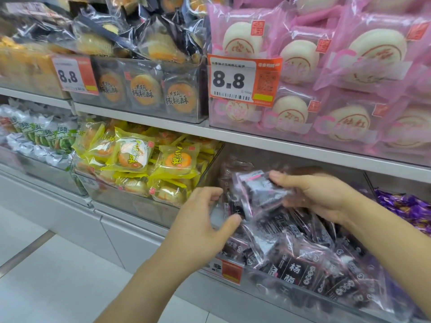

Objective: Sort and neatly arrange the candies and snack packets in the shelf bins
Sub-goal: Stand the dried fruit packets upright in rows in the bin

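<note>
Upper shelf: clear bins of dark-wrapped round pastries and pink-wrapped white buns.
Lower shelf: bins of green packets, yellow packets, dark plum packets, purple candies.

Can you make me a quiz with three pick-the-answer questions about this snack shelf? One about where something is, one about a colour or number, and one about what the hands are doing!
1. Where is the bin of yellow pastry packets?
A. Left of the dark plum packets
B. Above the pink bun packets
C. On the floor

2. What number is on the orange price tag?
A. 5.5
B. 8.8
C. 2.0

3. What is the right hand doing?
A. Hanging empty
B. Pointing at the tag
C. Holding a dark packet

Answers: 1 A, the yellow bin sits beside the dark one on the lower shelf. 2 B, the tag reads 8.8. 3 C, its fingers curl round the packet, while the left hand grips more.
</note>
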Demonstrator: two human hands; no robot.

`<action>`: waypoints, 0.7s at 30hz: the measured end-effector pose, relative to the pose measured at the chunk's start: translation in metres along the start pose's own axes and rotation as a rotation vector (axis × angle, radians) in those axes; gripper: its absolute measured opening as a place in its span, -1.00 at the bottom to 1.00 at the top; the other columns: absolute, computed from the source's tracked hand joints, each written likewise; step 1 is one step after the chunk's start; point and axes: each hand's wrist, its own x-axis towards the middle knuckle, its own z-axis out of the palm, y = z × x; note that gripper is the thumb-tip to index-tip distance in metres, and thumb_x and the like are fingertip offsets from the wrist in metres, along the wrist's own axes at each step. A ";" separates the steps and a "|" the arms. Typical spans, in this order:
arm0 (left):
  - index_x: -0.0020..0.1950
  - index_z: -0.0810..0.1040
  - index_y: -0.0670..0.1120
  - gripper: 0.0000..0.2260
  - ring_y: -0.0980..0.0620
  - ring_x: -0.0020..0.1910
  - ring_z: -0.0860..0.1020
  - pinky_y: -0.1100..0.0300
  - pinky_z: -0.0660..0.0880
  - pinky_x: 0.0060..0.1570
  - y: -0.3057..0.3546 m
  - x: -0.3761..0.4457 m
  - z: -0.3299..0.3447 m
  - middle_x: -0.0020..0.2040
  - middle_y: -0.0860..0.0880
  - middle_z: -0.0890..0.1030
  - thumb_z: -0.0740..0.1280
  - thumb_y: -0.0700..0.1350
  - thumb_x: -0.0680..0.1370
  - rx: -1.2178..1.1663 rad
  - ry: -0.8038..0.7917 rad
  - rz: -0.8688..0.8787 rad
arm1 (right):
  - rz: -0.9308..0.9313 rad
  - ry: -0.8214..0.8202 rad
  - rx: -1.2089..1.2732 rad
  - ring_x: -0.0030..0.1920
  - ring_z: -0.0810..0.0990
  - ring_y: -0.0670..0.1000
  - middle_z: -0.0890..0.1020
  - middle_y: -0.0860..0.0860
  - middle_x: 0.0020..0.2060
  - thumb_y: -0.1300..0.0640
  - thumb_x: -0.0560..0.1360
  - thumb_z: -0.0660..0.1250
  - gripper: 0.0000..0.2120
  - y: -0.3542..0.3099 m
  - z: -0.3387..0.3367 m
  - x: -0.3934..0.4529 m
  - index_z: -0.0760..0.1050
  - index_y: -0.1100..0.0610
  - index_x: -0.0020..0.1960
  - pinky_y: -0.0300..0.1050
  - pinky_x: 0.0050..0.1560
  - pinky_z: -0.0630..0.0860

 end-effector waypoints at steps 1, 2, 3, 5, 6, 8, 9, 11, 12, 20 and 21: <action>0.37 0.42 0.01 -0.51 0.19 0.27 0.41 0.31 0.33 0.30 -0.001 0.003 0.005 0.26 0.13 0.43 0.40 0.14 0.49 0.092 -0.017 0.052 | 0.013 0.053 0.029 -0.15 0.64 -0.05 0.69 0.07 0.02 -0.05 0.16 0.54 -0.43 0.001 -0.001 0.008 0.64 0.22 0.09 -0.27 -0.28 0.60; 0.36 0.43 0.00 -0.54 0.17 0.32 0.37 0.37 0.24 0.31 -0.003 0.006 0.011 0.28 0.12 0.42 0.37 0.14 0.52 0.161 -0.040 0.092 | -0.005 0.103 0.046 -0.12 0.63 -0.07 0.68 0.02 0.07 -0.08 0.16 0.54 -0.42 0.000 -0.002 0.015 0.63 0.15 0.12 -0.30 -0.31 0.59; 0.37 0.44 -0.02 -0.54 0.14 0.38 0.31 0.40 0.16 0.31 -0.005 0.009 0.015 0.30 0.10 0.43 0.33 0.16 0.54 0.223 -0.070 0.122 | -0.040 0.147 0.033 -0.07 0.63 -0.07 0.67 -0.03 0.11 -0.10 0.19 0.54 -0.44 0.001 -0.001 0.023 0.63 0.10 0.14 -0.30 -0.30 0.58; 0.38 0.46 -0.04 -0.49 0.07 0.50 0.20 0.29 0.11 0.41 -0.009 0.015 0.020 0.35 0.05 0.46 0.23 0.23 0.55 0.328 -0.151 0.139 | -0.093 0.155 -0.089 0.01 0.64 -0.08 0.66 -0.06 0.17 -0.13 0.34 0.51 -0.54 -0.001 0.003 0.034 0.61 0.00 0.18 -0.29 -0.18 0.54; 0.37 0.48 -0.04 -0.46 0.04 0.52 0.18 0.21 0.11 0.45 -0.012 0.017 0.021 0.35 0.04 0.49 0.16 0.27 0.54 0.371 -0.207 0.133 | -0.099 0.119 -0.205 0.02 0.62 -0.10 0.64 -0.06 0.20 -0.15 0.40 0.48 -0.62 -0.004 0.007 0.037 0.60 -0.05 0.17 -0.25 -0.07 0.51; 0.26 0.56 0.00 -0.46 0.04 0.46 0.27 0.16 0.12 0.45 -0.013 0.017 0.019 0.21 0.01 0.60 0.04 0.30 0.54 0.440 -0.316 0.126 | -0.117 0.037 -0.496 0.07 0.59 -0.11 0.61 -0.03 0.24 -0.24 0.43 0.43 -0.63 -0.008 0.012 0.045 0.59 -0.10 0.15 -0.19 0.17 0.47; 0.18 0.60 0.01 -0.44 0.05 0.36 0.38 0.17 0.09 0.46 -0.012 0.015 0.019 0.08 0.00 0.63 -0.02 0.31 0.54 0.465 -0.355 0.129 | -0.121 0.014 -0.619 0.12 0.57 -0.07 0.59 -0.03 0.25 -0.28 0.40 0.44 -0.53 -0.009 0.014 0.049 0.57 -0.08 0.21 -0.15 0.25 0.44; 0.08 0.64 0.00 -0.38 0.10 0.11 0.50 0.21 -0.05 0.50 -0.007 0.012 0.017 -0.13 0.01 0.62 -0.09 0.31 0.52 0.470 -0.381 0.145 | -0.198 -0.020 -0.844 0.25 0.52 0.00 0.53 -0.02 0.32 -0.23 0.37 0.49 -0.33 -0.010 0.020 0.058 0.45 0.02 0.39 -0.19 0.26 0.37; 0.05 0.65 0.00 -0.37 0.11 0.04 0.51 0.25 -0.10 0.50 -0.007 0.012 0.016 -0.18 0.01 0.61 -0.10 0.32 0.52 0.463 -0.376 0.150 | -0.270 -0.043 -0.966 0.29 0.50 0.02 0.50 0.00 0.36 -0.19 0.37 0.52 -0.25 -0.007 0.024 0.063 0.39 0.08 0.44 -0.22 0.23 0.36; 0.08 0.64 0.01 -0.51 0.09 0.03 0.52 0.32 -0.12 0.44 -0.009 0.012 0.015 -0.19 0.02 0.63 0.02 0.27 0.62 0.411 -0.332 0.155 | -0.388 -0.166 -1.391 0.46 0.31 0.08 0.31 0.06 0.51 -0.31 0.43 0.39 -0.17 0.002 0.029 0.079 0.24 0.11 0.53 -0.16 0.33 0.30; 0.07 0.64 0.00 -0.47 0.08 0.02 0.52 0.30 -0.08 0.44 -0.009 0.013 0.015 -0.20 0.02 0.63 0.00 0.30 0.60 0.418 -0.332 0.153 | -0.390 -0.177 -1.405 0.42 0.35 0.09 0.34 0.07 0.47 -0.30 0.43 0.40 -0.20 0.000 0.031 0.079 0.28 0.11 0.50 -0.18 0.21 0.33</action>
